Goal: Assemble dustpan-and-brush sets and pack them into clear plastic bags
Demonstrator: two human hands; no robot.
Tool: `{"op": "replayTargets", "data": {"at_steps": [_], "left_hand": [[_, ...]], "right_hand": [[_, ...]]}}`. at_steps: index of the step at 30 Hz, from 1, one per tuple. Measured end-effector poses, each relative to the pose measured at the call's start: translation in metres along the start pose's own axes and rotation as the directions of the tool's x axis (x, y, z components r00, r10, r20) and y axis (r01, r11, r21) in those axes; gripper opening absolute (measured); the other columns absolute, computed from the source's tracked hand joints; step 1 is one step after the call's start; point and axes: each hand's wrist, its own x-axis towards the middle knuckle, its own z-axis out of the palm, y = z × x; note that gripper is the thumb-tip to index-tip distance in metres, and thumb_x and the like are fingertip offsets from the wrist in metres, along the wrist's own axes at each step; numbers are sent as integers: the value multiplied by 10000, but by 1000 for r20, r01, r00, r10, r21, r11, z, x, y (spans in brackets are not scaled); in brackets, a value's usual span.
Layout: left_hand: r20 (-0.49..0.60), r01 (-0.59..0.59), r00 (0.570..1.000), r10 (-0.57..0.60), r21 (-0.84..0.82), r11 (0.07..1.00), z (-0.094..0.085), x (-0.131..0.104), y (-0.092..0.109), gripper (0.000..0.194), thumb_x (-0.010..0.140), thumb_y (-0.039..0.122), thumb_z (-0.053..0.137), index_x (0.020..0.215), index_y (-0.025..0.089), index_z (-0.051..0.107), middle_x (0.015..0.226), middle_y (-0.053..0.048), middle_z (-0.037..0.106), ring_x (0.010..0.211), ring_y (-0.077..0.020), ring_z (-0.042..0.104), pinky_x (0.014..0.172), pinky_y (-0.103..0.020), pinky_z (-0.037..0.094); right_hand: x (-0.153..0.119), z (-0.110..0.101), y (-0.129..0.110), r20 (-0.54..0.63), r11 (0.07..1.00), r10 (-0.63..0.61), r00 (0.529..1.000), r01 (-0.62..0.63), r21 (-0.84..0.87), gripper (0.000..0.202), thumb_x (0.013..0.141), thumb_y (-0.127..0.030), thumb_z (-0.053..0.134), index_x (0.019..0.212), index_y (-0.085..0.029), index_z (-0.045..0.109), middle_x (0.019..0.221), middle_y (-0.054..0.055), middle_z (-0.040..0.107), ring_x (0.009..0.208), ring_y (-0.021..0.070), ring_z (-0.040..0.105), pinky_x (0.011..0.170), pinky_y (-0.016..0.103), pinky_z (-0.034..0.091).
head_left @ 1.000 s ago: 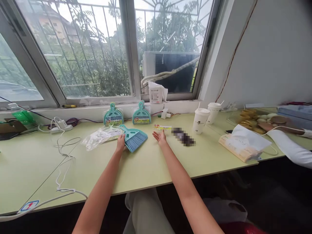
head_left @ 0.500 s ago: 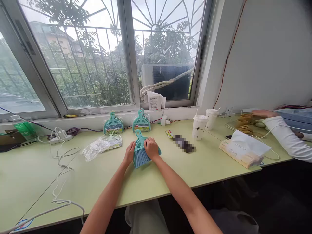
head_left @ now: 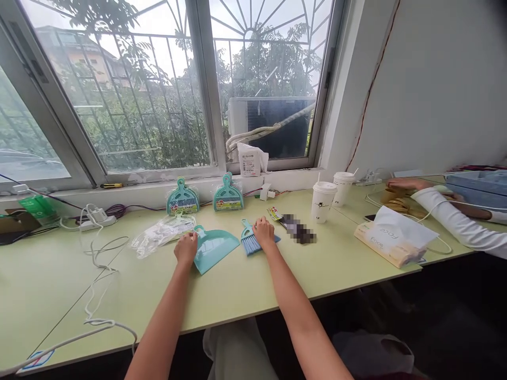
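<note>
With the clock centred on the dustpan, a wide window (head_left: 150, 111) of flat glass in a dull grey metal frame fills twelve o'clock. Below it spreads the desk (head_left: 222, 295), a smooth pale-green panel with straight edges. The tissue pack (head_left: 382, 243) at three o'clock is soft and boxy, a white sheet standing out of it. The dustpan (head_left: 216, 250) is shiny teal plastic, fan-shaped, its handle toward eleven and its broad lip toward five. A crumpled clear wrapper (head_left: 156, 237) lies between nine and ten. Two rounded teal sets in glossy film lean by the wall, one packaged set (head_left: 182, 199) at eleven, the other packaged set (head_left: 228, 198) just past twelve. A tapered white cup (head_left: 322, 206) stands at two, a straw in its lid. The brush (head_left: 252, 245) is smallest, matching teal with straight blue bristles.

The dustpan lies on the desk under the fingertips of the left hand (head_left: 186, 248), spreading away from them toward three o'clock. The brush lies beneath the right hand (head_left: 264, 232), just beside the pan, its handle emerging toward ten.

The left fingers are curled close together at the pan's handle end, the thumb unclear; the right fingers, bent and bunched, clasp the brush's middle from above
</note>
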Motion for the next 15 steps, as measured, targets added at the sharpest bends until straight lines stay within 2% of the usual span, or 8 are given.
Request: {"op": "replayTargets", "data": {"at_steps": [2, 6, 11, 15], "left_hand": [[-43, 10, 999, -10, 9, 1000, -1, -4, 2, 489, 932, 463, 302, 1064, 160, 663, 1127, -190, 669, 1072, -341, 612, 859, -425, 454], [31, -26, 999, 25, 50, 998, -3, -5, 0, 413, 888, 494, 386, 915, 201, 675, 1053, -156, 697, 1007, -330, 639, 804, -403, 469], [31, -89, 996, 85, 159, 983, -3, -6, -3, 350, 869, 443, 443, 867, 202, 697, 1025, -158, 707, 1018, -323, 638, 813, -384, 463], [26, -88, 996, 84, 194, 977, 0, -6, -3, 386, 888, 407, 401, 931, 178, 708, 1036, -188, 693, 1015, -328, 643, 811, -395, 465]], "right_hand": [[-1, 5, 1, 51, 1000, 22, 998, -22, -1, 299, 944, -334, 474, 1057, -136, 668, 1137, 161, 621, 1047, 247, 579, 828, 332, 404], [0, 5, -3, 118, 997, 76, 990, -74, -18, 345, 880, -411, 587, 1039, -127, 699, 1133, 200, 650, 1134, 318, 535, 910, 412, 348], [1, -6, 1, 172, 983, 180, 968, -180, -16, 214, 852, -266, 628, 990, -136, 726, 1076, 196, 690, 1089, 301, 593, 886, 395, 336], [-1, -15, -3, 248, 982, 184, 951, -191, 3, 251, 824, -366, 683, 951, -157, 738, 1065, 182, 702, 1077, 293, 619, 838, 367, 364]]}}
